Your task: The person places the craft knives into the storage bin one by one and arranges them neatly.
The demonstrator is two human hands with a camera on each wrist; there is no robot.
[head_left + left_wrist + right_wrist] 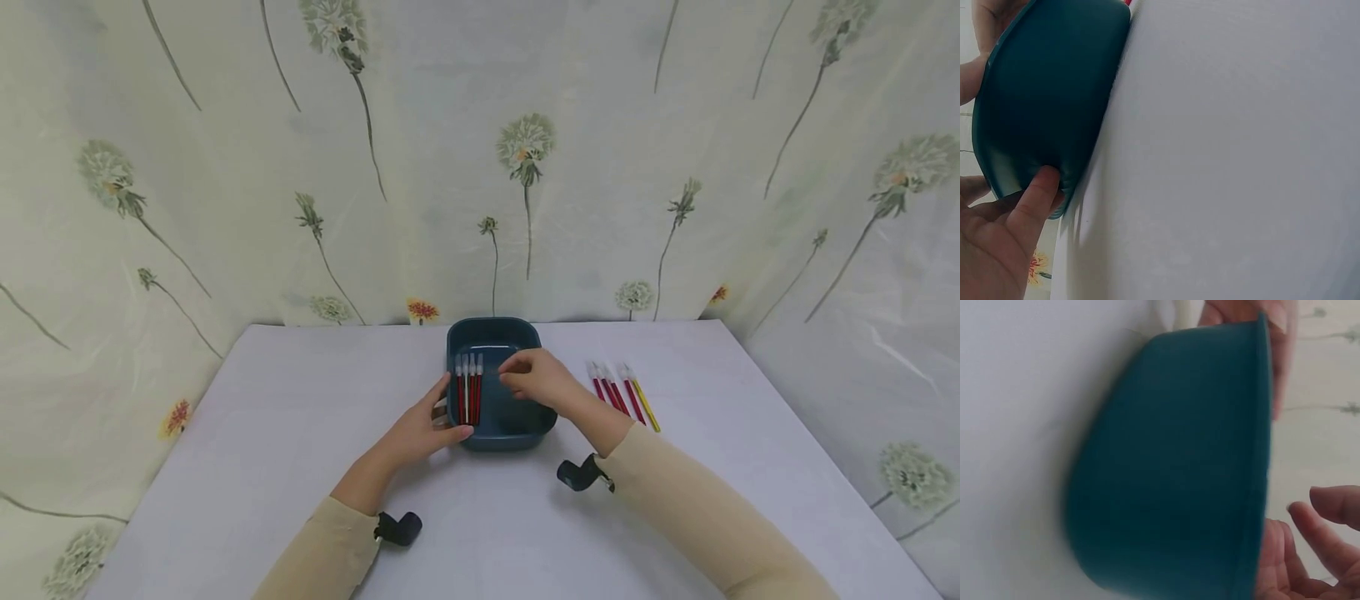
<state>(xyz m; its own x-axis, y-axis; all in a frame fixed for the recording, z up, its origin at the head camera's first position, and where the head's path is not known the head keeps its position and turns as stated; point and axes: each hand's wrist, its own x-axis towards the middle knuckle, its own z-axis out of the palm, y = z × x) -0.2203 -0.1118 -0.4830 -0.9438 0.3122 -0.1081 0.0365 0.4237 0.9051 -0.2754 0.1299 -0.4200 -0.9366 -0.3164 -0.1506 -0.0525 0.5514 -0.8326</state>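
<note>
A dark teal plastic basin stands on the white table, its outer wall filling much of the left wrist view. My left hand grips its left side, thumb over the near rim and fingers against the outer wall. Inside, along the left wall, several slim red pens with clear caps lie side by side. Over the basin's right half hovers my right hand, fingers loosely bent. The right wrist view shows a gap between thumb and index finger, with nothing held.
To the basin's right, several more red pens with clear caps lie slanted on the table, beside a yellow one. A curtain printed with dandelions hangs behind the table and along its sides.
</note>
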